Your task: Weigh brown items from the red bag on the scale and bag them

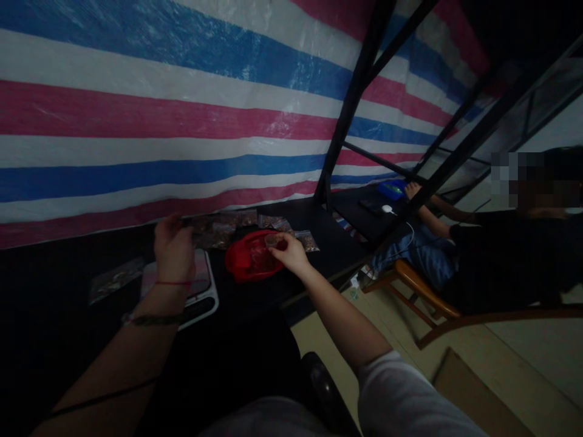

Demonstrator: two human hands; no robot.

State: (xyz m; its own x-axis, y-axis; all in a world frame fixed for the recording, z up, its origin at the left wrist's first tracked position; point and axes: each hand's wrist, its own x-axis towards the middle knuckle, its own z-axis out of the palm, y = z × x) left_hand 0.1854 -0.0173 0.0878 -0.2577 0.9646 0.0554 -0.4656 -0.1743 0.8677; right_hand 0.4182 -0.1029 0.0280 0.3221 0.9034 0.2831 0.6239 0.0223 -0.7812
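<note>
cup [273, 241] in the right hand [294, 256], at a red basin [243, 267]

nearest you, on a dark table [325, 261], lies a white scale [207, 303]. your left hand [174, 250] is raised, seen across its far left part, fingers curled toward the thumb; the dimness hides whether they pinch anything. left of the scale a flat bag [117, 280], clear, lies with contents too blurred to name.

to the right of the scale sits the red basin, open at the top; what lies in it is too dark to make out. the cup is at its right side, against the rim in this view; whether they touch cannot be told. your right hand is closed on the cup, thumb on the near side, spread no wider than the cup itself. small and see-through, the cup is probably thin plastic: expect it to be light, springy and slightly slick. it is best held by the side wall with mild pressure, since a hard pinch at the rim could bend it. its fill is unclear.

behind the basin, small bags [308, 241] hold brown bits; these should be soft and slack, best lifted by the top edge. beyond hangs a striped sheet [182, 115]. farther right another person [492, 261] sits, one hand at a blue object [390, 189].
</note>
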